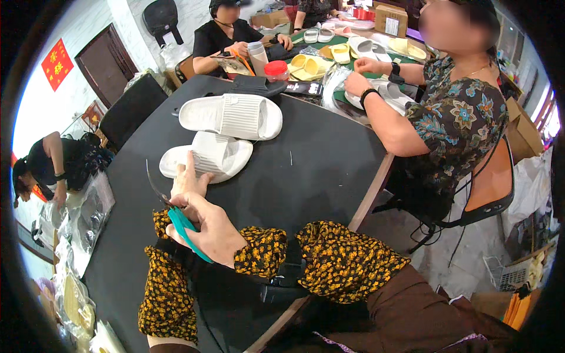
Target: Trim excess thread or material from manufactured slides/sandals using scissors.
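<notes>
Scissors (176,220) with teal handles are sitting in the person's right hand (209,232), low on the big black table (306,170). That table is filling most of the view, and a wooden edge is running down its right side. Across it, at about two o'clock, another person in a flowery top (459,123) is sitting on a chair and working with both hands on pale slippers. At twelve o'clock a second person in black (220,35) is sitting behind a heap of yellow slippers (312,65) on a green mat. At nine o'clock a third person is bending over clear plastic bags (88,217).

Two white slippers are lying in the middle of the table. The far white slipper (232,116) is lying flat at about eleven o'clock from the hands. The near white slipper (206,156) is lying just below it, touching it.

The left hand (188,179) is resting its fingers flat on the near slipper's lower edge, fingers close together. The right hand is curling its fingers tight around the teal handles. The dark blades are pointing up toward ten o'clock, beside the left hand. Whether the blades are parted cannot be told. Both wrists are wearing yellow and black flowery sleeve covers (262,250).
</notes>
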`<state>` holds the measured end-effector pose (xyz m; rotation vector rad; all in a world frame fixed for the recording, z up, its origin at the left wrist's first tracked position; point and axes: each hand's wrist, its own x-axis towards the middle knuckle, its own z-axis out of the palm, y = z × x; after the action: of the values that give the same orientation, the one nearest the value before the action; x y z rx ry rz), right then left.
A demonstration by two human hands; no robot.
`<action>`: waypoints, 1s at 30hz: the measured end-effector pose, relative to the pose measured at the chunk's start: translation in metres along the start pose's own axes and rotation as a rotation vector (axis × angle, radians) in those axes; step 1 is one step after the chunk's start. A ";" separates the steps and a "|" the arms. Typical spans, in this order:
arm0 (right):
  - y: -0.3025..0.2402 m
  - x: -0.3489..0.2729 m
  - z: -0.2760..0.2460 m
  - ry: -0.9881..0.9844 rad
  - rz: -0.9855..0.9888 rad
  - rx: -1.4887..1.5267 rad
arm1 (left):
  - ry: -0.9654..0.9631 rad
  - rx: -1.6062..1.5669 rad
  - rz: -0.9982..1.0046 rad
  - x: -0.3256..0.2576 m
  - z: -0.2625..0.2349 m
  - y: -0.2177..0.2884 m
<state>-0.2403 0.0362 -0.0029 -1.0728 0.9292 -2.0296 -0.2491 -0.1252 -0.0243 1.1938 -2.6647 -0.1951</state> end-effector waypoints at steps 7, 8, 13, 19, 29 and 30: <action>0.009 0.005 -0.001 0.039 0.002 0.057 | 0.427 -0.443 0.285 -0.015 0.038 -0.033; 0.009 0.006 -0.001 0.049 -0.028 0.043 | 0.834 -0.589 0.320 -0.030 0.055 -0.021; 0.002 0.008 0.011 0.040 0.043 0.076 | -0.167 -1.452 -0.241 -0.012 -0.001 -0.109; -0.005 0.014 -0.016 0.075 0.217 0.072 | 0.223 -0.685 0.142 -0.088 -0.093 -0.043; -0.001 0.025 -0.020 -0.115 0.447 -0.075 | 0.540 -1.065 0.525 -0.210 -0.190 -0.004; -0.001 0.022 -0.019 -0.153 0.517 -0.155 | 0.546 -1.090 0.575 -0.212 -0.189 -0.006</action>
<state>-0.2674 0.0244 -0.0012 -0.9315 1.1568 -1.4542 -0.0606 0.0239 0.1277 0.0918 -1.7979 -0.8998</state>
